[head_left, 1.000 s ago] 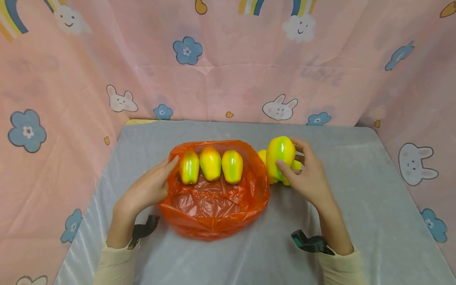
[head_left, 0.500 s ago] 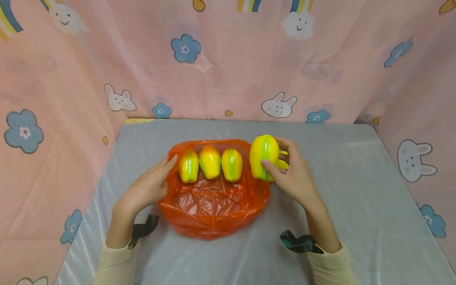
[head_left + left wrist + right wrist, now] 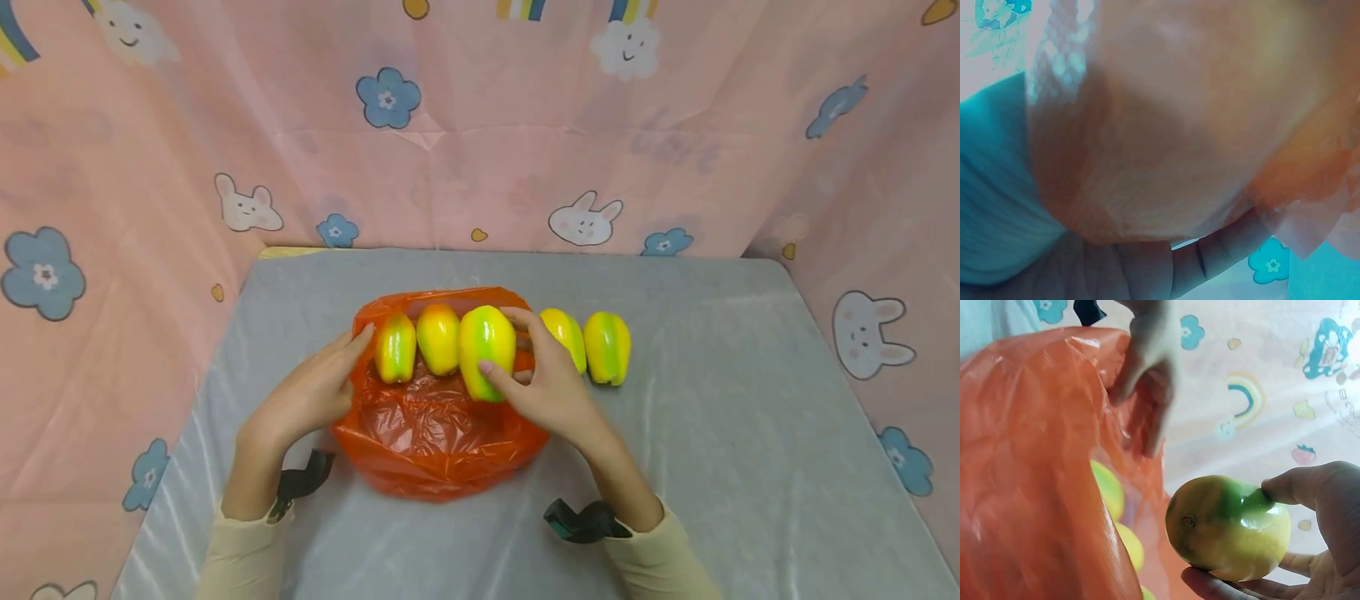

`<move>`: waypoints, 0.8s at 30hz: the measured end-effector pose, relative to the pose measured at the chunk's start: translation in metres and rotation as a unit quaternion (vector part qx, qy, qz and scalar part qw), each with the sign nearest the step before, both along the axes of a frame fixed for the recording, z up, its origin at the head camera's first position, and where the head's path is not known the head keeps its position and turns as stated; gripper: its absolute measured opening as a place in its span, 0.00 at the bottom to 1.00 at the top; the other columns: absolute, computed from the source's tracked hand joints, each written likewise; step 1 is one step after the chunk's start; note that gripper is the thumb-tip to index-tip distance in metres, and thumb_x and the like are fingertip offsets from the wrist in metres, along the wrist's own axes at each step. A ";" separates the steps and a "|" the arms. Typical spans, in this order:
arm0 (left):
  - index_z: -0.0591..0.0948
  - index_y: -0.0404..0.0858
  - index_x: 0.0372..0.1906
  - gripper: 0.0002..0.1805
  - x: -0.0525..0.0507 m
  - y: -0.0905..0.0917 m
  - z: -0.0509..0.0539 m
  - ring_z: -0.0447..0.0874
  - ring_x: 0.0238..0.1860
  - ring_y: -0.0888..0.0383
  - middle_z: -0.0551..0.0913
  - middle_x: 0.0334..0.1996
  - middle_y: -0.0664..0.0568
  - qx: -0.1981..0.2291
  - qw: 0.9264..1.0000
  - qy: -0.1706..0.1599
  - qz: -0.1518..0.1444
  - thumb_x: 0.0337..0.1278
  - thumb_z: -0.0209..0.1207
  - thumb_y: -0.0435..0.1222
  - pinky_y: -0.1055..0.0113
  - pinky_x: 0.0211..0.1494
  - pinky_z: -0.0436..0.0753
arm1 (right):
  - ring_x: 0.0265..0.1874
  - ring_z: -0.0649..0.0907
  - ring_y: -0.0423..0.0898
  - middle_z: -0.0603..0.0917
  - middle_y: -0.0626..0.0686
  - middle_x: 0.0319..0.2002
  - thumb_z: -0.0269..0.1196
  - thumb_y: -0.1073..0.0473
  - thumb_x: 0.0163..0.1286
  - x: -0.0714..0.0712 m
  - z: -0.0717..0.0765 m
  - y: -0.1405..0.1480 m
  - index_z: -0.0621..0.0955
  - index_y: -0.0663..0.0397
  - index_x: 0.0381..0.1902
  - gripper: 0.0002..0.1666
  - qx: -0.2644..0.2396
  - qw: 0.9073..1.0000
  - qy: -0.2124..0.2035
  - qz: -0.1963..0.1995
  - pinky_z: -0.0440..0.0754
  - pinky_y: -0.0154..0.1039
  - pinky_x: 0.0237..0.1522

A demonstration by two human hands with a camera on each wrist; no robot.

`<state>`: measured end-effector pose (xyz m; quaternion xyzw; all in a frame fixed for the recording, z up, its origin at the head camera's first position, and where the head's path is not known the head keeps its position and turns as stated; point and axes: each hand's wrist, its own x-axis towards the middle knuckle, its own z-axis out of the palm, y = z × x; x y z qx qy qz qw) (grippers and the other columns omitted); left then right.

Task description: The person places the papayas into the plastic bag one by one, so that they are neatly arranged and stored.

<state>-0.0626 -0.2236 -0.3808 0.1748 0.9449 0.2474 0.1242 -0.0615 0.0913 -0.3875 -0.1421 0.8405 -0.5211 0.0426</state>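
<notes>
At the left, the bag's (image 3: 442, 479) rim is touched by the left hand (image 3: 318, 383), its fingers nearly straight, the thumb set apart. Inside the bag, two fruits (image 3: 396, 348) are seen side by side; part of a third fruit (image 3: 1147, 592) is shown in the right wrist view. Over the bag's mouth, a held fruit (image 3: 483, 346) is gripped between thumb and curled fingers by the right hand (image 3: 551, 383). Farther right, two more fruits (image 3: 609, 348) are supported by the table (image 3: 750, 450), one partly hidden by that hand.
</notes>
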 end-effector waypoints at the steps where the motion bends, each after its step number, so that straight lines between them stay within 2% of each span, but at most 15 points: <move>1: 0.56 0.30 0.83 0.47 0.000 0.000 0.000 0.68 0.78 0.34 0.59 0.83 0.31 0.000 1.000 0.000 0.000 0.54 0.51 0.16 0.39 0.72 0.78 | 0.61 0.84 0.58 0.78 0.58 0.68 0.72 0.55 0.70 0.000 -0.001 -0.004 0.66 0.51 0.77 0.42 -0.003 1.000 -0.001 0.006 0.93 0.47 0.46; 7: 0.56 0.30 0.83 0.46 0.001 -0.001 0.001 0.67 0.78 0.34 0.59 0.82 0.31 0.001 1.000 0.004 -0.001 0.55 0.50 0.16 0.39 0.73 0.77 | 0.58 0.86 0.55 0.78 0.57 0.68 0.72 0.55 0.70 0.002 -0.004 -0.020 0.65 0.47 0.77 0.42 -0.007 0.999 -0.018 0.028 0.93 0.45 0.46; 13: 0.57 0.30 0.83 0.46 0.000 0.000 0.002 0.69 0.77 0.35 0.60 0.82 0.31 0.003 1.000 0.004 0.001 0.55 0.50 0.17 0.38 0.74 0.77 | 0.56 0.87 0.55 0.77 0.58 0.69 0.71 0.53 0.71 0.006 -0.006 -0.029 0.64 0.49 0.78 0.44 0.002 0.998 -0.033 0.046 0.93 0.43 0.48; 24: 0.58 0.30 0.83 0.45 0.002 -0.001 0.002 0.73 0.73 0.36 0.62 0.81 0.31 0.003 1.000 0.014 -0.001 0.55 0.50 0.17 0.38 0.72 0.78 | 0.59 0.86 0.52 0.77 0.54 0.69 0.71 0.50 0.71 0.015 -0.016 -0.044 0.65 0.46 0.78 0.43 0.016 0.998 -0.048 0.046 0.92 0.39 0.49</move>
